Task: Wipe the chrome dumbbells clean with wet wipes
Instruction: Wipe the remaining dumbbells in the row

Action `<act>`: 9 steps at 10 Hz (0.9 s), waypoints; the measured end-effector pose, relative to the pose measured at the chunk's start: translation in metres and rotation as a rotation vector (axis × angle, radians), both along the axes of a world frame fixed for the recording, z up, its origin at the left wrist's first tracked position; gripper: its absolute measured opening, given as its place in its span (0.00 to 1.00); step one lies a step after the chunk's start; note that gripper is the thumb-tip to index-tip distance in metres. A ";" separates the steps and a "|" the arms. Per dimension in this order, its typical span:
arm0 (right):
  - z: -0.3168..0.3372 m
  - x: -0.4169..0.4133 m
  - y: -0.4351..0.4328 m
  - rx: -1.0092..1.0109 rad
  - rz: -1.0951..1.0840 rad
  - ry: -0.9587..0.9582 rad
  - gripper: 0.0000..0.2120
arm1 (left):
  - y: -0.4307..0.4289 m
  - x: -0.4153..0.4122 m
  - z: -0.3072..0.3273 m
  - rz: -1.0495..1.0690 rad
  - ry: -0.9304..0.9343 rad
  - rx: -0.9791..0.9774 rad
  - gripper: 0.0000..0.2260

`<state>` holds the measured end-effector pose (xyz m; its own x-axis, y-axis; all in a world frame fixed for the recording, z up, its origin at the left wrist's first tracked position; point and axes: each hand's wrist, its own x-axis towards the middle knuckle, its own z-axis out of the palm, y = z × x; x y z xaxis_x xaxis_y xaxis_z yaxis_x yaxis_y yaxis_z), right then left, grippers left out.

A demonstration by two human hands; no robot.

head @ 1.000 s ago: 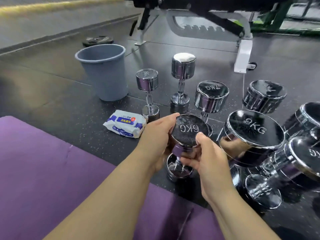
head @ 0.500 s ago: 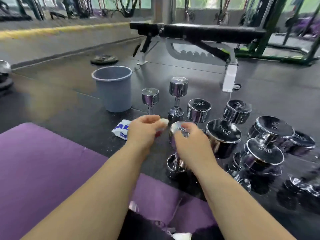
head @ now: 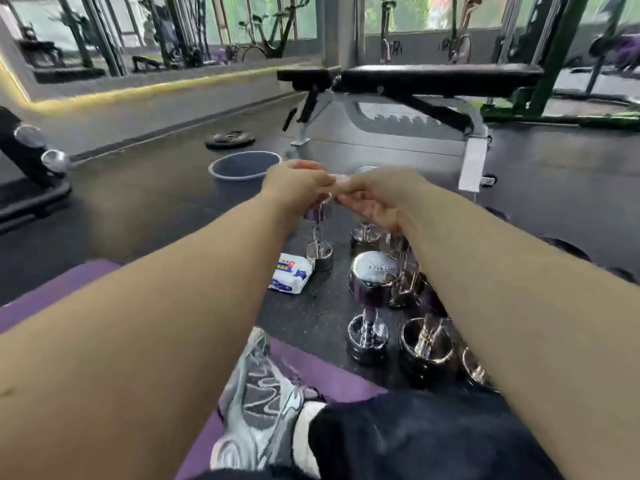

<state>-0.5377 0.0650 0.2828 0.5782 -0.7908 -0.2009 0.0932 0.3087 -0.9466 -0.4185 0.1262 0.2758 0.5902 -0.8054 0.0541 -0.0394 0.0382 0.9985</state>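
Left hand fingers pinch pale wet wipe; right hand grip blurred, cannot tell. Small upright chrome dumbbell, axis vertical, 6 o'clock below left hand.

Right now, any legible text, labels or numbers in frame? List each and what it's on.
Nothing reads cleanly in this frame.
Wet wipes pack: printed blue label, too blurred to read.
Nearest dumbbell: marking on the top face, too blurred to read.
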 end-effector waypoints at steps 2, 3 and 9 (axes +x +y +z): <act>-0.011 0.014 -0.155 -0.164 -0.223 0.311 0.06 | -0.155 0.064 -0.044 0.070 -0.066 0.211 0.05; -0.020 0.056 -0.217 -0.546 -0.149 0.649 0.12 | -0.244 0.108 -0.061 0.005 -0.333 0.359 0.10; -0.142 0.188 -0.185 -1.186 0.145 1.138 0.17 | -0.189 0.171 -0.161 -0.231 0.525 0.104 0.12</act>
<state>-0.3499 -0.1204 0.1410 0.6449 -0.7587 0.0922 -0.7335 -0.6483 -0.2043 -0.2479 -0.0626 0.1150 0.3252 -0.9018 -0.2847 0.4593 -0.1126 0.8811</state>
